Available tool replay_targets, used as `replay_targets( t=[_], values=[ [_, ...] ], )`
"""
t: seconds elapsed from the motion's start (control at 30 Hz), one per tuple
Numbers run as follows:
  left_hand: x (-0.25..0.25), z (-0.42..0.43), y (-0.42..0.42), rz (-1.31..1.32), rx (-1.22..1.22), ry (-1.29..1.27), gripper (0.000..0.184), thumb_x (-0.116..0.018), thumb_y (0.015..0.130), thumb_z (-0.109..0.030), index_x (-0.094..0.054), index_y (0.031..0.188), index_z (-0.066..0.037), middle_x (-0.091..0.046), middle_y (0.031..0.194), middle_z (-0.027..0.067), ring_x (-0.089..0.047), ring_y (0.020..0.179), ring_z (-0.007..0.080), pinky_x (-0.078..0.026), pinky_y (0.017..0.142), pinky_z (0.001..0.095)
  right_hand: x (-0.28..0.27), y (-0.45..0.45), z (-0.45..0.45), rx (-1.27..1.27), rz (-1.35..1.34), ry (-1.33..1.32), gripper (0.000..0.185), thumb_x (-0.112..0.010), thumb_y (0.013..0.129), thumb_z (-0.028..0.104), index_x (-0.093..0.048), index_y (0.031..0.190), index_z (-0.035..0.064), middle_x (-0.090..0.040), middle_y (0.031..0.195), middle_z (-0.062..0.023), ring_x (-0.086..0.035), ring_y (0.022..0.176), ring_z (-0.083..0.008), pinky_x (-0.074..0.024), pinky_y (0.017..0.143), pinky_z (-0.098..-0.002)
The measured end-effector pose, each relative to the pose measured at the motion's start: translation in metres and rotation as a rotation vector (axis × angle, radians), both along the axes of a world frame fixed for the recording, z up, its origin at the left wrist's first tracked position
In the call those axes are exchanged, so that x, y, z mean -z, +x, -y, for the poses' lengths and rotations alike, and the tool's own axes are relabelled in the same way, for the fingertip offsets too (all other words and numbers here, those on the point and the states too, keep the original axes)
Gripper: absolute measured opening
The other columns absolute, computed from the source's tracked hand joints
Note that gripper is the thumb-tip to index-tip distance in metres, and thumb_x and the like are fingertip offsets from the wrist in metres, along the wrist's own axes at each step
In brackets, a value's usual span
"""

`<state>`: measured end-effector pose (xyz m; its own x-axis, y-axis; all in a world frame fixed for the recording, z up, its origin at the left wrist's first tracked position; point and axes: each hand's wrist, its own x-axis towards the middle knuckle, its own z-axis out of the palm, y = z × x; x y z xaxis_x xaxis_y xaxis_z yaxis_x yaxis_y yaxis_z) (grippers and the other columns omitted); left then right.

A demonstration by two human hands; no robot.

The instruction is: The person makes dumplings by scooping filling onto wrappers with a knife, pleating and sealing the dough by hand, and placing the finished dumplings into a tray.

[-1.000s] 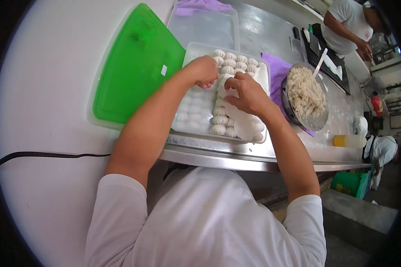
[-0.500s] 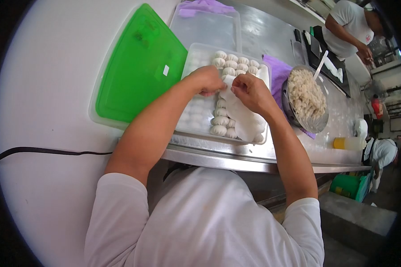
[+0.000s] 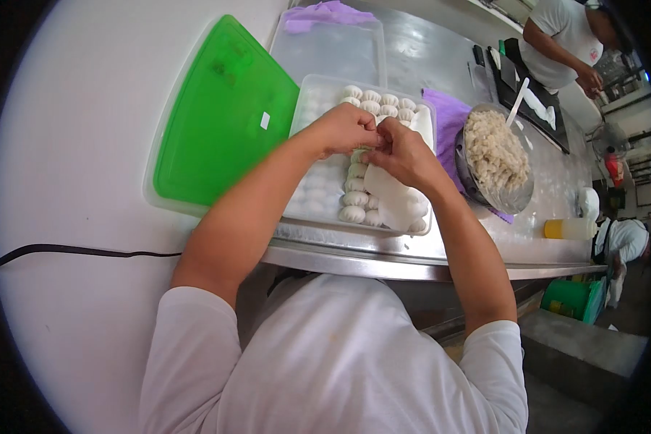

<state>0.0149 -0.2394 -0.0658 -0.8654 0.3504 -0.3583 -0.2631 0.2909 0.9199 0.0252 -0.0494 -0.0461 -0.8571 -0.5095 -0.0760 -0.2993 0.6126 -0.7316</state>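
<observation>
A clear plastic tray (image 3: 315,210) holds rows of white pleated dumplings (image 3: 354,197), and a white sheet (image 3: 393,197) lies over some of them. Above the tray's middle, my left hand (image 3: 346,130) is closed, its fingertips meeting those of my right hand. My right hand (image 3: 405,150) is also closed, curled over the upper end of the sheet. Whatever sits between the fingertips of either hand is too small and hidden to make out.
Left of the tray lies a green lid (image 3: 228,116). To the right are a purple cloth (image 3: 445,119), a bowl of pale filling (image 3: 495,148) with a white utensil, and a bottle (image 3: 568,229). A co-worker (image 3: 564,43) stands at the upper right.
My hands have come together, fingertips touching, where they were apart before. My left hand has moved right, and my right hand has closed from a more spread shape.
</observation>
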Motion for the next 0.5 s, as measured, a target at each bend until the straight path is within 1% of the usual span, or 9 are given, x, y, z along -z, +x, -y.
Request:
replay_targets(
  t=[0.03, 0.1, 0.13, 0.17, 0.23, 0.27, 0.33, 0.37, 0.5],
  values=[
    [0.000, -0.003, 0.001, -0.101, -0.017, 0.027, 0.018, -0.075, 0.087, -0.018, -0.065, 0.078, -0.006, -0.061, 0.071, 0.0006, -0.053, 0.057, 0.0092, -0.043, 0.049, 0.0263, 0.007, -0.005, -0.003, 0.000, -0.002, 0.001, 0.036, -0.078, 0.083, 0.023, -0.063, 0.101, -0.0046, -0.069, 0.090, -0.0163, -0.068, 0.084, -0.0261, -0.0536, 0.078, -0.0375],
    [-0.004, -0.003, 0.000, -0.086, -0.033, 0.043, 0.018, -0.076, 0.086, -0.017, -0.064, 0.079, -0.005, -0.062, 0.073, 0.0015, -0.055, 0.060, 0.0097, -0.045, 0.051, 0.0263, 0.008, -0.014, -0.010, 0.061, 0.163, -0.159, 0.033, -0.077, 0.086, 0.022, -0.064, 0.101, -0.0043, -0.068, 0.087, -0.0116, -0.067, 0.081, -0.0189, -0.0533, 0.074, -0.0355],
    [-0.006, -0.003, 0.000, -0.068, -0.048, 0.059, 0.018, -0.076, 0.086, -0.016, -0.064, 0.080, -0.004, -0.063, 0.074, 0.0025, -0.057, 0.062, 0.0102, -0.047, 0.053, 0.0264, -0.004, -0.012, -0.015, 0.108, 0.207, -0.116, 0.025, -0.074, 0.090, 0.016, -0.066, 0.101, -0.0039, -0.067, 0.086, -0.0070, -0.065, 0.081, -0.0126, -0.0539, 0.073, -0.0308],
    [-0.008, -0.001, 0.001, -0.067, -0.049, 0.064, 0.018, -0.076, 0.086, -0.016, -0.064, 0.080, -0.004, -0.063, 0.074, 0.0025, -0.057, 0.062, 0.0102, -0.047, 0.053, 0.0264, -0.003, -0.013, -0.019, 0.107, 0.208, -0.112, 0.025, -0.074, 0.090, 0.016, -0.066, 0.101, -0.0039, -0.067, 0.086, -0.0070, -0.065, 0.081, -0.0126, -0.0539, 0.073, -0.0308],
    [-0.011, 0.002, 0.002, 0.071, -0.054, 0.071, 0.020, -0.079, 0.084, -0.014, -0.062, 0.084, -0.002, -0.065, 0.075, 0.0051, -0.061, 0.065, 0.0120, -0.052, 0.057, 0.0270, 0.003, -0.017, -0.029, 0.254, 0.549, -0.400, 0.018, -0.071, 0.092, 0.010, -0.068, 0.103, -0.0031, -0.068, 0.089, -0.0059, -0.066, 0.081, -0.0132, -0.0561, 0.074, -0.0282],
    [-0.011, -0.002, 0.005, 0.069, -0.053, 0.074, 0.020, -0.079, 0.084, -0.014, -0.062, 0.084, -0.002, -0.065, 0.075, 0.0051, -0.061, 0.065, 0.0120, -0.052, 0.057, 0.0270, 0.009, -0.019, -0.033, 0.262, 0.628, -0.501, 0.016, -0.070, 0.092, 0.006, -0.069, 0.105, -0.0029, -0.068, 0.091, -0.0052, -0.067, 0.082, -0.0139, -0.0581, 0.075, -0.0267],
    [-0.010, -0.009, 0.011, -0.038, -0.003, 0.075, 0.021, -0.078, 0.081, -0.007, -0.061, 0.088, 0.001, -0.066, 0.076, 0.0075, -0.065, 0.066, 0.0143, -0.055, 0.058, 0.0272, 0.010, -0.015, -0.031, 0.279, 0.659, -0.542, 0.016, -0.070, 0.092, 0.006, -0.069, 0.105, -0.0031, -0.069, 0.093, -0.0059, -0.067, 0.082, -0.0149, -0.0586, 0.074, -0.0272],
    [-0.008, -0.009, 0.011, -0.037, -0.001, 0.076, 0.021, -0.078, 0.081, -0.007, -0.061, 0.088, 0.001, -0.066, 0.076, 0.0075, -0.065, 0.066, 0.0143, -0.055, 0.058, 0.0272, 0.011, -0.014, -0.029, 0.295, 0.692, -0.586, 0.016, -0.069, 0.092, 0.005, -0.069, 0.106, -0.0033, -0.069, 0.095, -0.0066, -0.068, 0.082, -0.0159, -0.0590, 0.074, -0.0277],
    [0.001, -0.008, 0.007, -0.001, -0.028, 0.065, 0.018, -0.073, 0.078, 0.002, -0.060, 0.090, 0.002, -0.065, 0.077, 0.0085, -0.065, 0.064, 0.0151, -0.056, 0.056, 0.0277, 0.013, -0.012, -0.030, 0.288, 0.641, -0.553, 0.018, -0.068, 0.093, 0.004, -0.068, 0.108, -0.0039, -0.069, 0.098, -0.0078, -0.068, 0.084, -0.0162, -0.0588, 0.074, -0.0277]
  ],
)
